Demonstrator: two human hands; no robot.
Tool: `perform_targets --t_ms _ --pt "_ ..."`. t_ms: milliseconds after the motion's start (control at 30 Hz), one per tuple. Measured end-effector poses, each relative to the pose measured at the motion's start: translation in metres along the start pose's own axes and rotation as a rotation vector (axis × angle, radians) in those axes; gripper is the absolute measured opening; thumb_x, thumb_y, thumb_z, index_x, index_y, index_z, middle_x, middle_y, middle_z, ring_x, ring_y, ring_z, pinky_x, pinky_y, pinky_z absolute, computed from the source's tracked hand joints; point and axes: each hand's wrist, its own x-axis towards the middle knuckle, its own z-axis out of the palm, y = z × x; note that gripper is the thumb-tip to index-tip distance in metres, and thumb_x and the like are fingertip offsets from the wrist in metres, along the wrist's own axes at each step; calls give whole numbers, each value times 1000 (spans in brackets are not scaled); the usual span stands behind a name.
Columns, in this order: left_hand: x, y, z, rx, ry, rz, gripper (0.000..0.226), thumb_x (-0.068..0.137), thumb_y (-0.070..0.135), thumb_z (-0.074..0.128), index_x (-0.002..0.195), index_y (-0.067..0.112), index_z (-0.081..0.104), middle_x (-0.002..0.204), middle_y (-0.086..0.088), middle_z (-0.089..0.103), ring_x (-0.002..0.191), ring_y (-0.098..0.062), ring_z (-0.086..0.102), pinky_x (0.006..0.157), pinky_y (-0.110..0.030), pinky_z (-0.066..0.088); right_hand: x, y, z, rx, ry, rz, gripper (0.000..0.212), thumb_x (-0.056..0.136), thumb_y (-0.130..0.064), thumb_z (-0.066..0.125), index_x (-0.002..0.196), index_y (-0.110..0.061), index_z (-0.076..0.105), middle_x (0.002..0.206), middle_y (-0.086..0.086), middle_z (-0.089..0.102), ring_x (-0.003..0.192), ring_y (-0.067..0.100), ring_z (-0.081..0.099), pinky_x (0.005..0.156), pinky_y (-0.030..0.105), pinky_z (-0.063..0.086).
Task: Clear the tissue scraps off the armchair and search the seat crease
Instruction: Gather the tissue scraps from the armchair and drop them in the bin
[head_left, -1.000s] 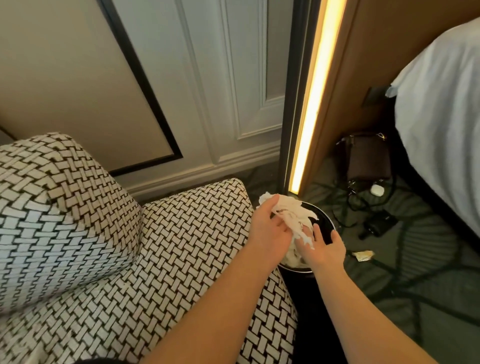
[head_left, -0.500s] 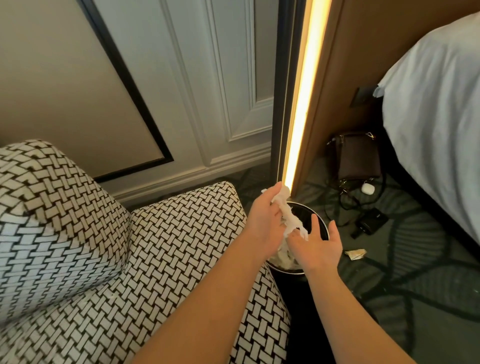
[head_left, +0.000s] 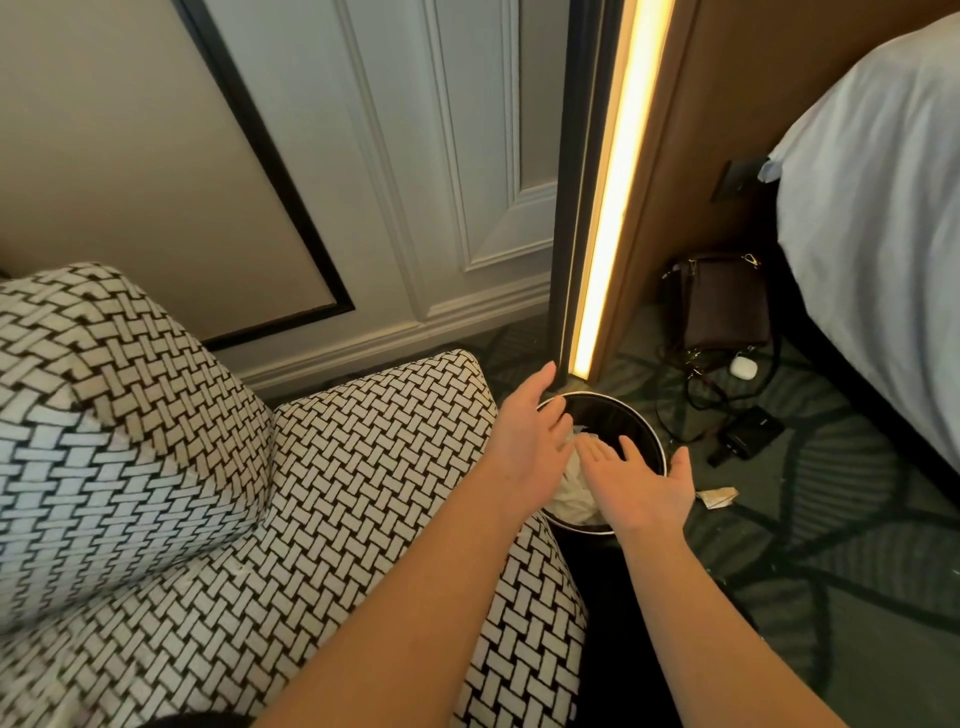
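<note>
Tissue binned, seat crease not yet searched.
The left hand and right hand hover with fingers straight, loosely spread and empty over the round black wastebin, which holds the crumpled white tissue scraps. The wad sits high, so it may spill if an arm knocks the bin, which stands against the right edge of the black-and-white woven armchair. One pale paper scrap lies on the dark green patterned carpet beside the bin, near the white bed.
</note>
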Motion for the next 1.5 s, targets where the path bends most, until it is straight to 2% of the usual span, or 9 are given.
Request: perform_targets --t_ms 200,467,667,1000,1267,1367,1433,1467,1500 --pt "-22 0 -18 177 35 -1 48 101 29 37 146 17 28 148 -9 37 134 -27 38 109 -39 29 -13 9 1 -172 -44 -3 65 94 -48 40 147 -13 27 153 16 27 142 33 23 117 45 17" --pt "-92 7 -55 366 180 67 34 96 27 47 129 16 52 117 0 63 107 -18 59 97 -37 44 -58 47 0 -885 45 -34 43 99 -29 40 138 -11 43 138 4 50 126 22 47 106 36 35" --pt "-168 29 -108 370 229 266 27 94 29 50 118 19 59 109 2 69 103 -17 63 97 -38 46 -101 101 18 -1376 -82 -103 32 89 -23 58 120 -13 57 110 2 64 102 16 60 95 35 46" --pt "-295 28 -224 229 484 545 25 96 27 49 115 20 62 106 3 71 101 -17 66 95 -37 47 -187 236 27 -1751 -643 25 15 92 -16 54 103 -15 65 102 1 69 96 17 64 91 31 50" --pt "-355 -13 -303 -9 762 598 27 97 26 47 120 20 57 110 2 68 105 -19 62 90 -35 46 -230 331 -8 -2169 -1102 61 18 92 -15 54 105 -15 65 101 -5 67 90 8 63 76 14 46" --pt "-369 -31 -323 -63 839 584 26 96 27 47 119 20 57 113 1 66 106 -19 61 91 -35 46 -238 358 -25 -2349 -1354 13 19 93 -13 52 107 -11 64 110 0 64 86 7 59 77 14 47" --pt "-375 -44 -333 -75 881 566 25 96 28 47 118 22 57 114 2 65 106 -19 61 88 -33 47 -242 369 -37 -2452 -1473 59 21 92 -17 54 109 -10 63 115 3 61 76 6 56 68 14 45" --pt "-378 -52 -339 -94 913 555 26 97 27 47 120 21 56 114 2 65 105 -18 61 85 -31 47 -243 374 -46 -2520 -1543 83 22 92 -18 53 112 -11 62 121 5 58 84 9 58 73 19 46" --pt "-380 -58 -341 -95 940 542 26 97 25 46 120 21 56 113 3 65 104 -17 61 83 -30 46 -241 377 -55 -2619 -1614 64 24 93 -19 52 115 -14 60 131 6 51 106 15 55 88 28 45"
